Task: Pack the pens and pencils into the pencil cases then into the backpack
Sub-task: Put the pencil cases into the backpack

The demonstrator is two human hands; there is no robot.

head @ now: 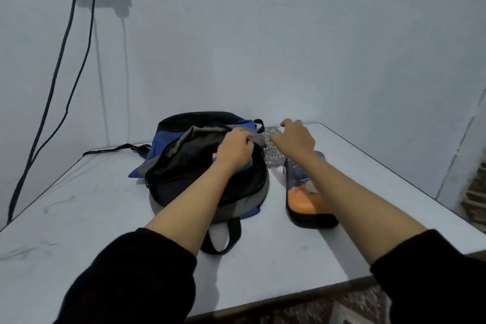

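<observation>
Backpack (184, 166): mid tabletop (105, 218), lying flat, mouth open; soft, floppy, likely sags shut unless rim held. Orange pencil case (302, 200) just right of it; looks light, semi-stiff, best taken across middle. Dotted pencil case (273, 158) beyond, beside backpack top; probably limp. Left grip (235, 150) pinching grey mouth rim. Right grip (294, 137) spread over dotted case, contact unclear.
</observation>
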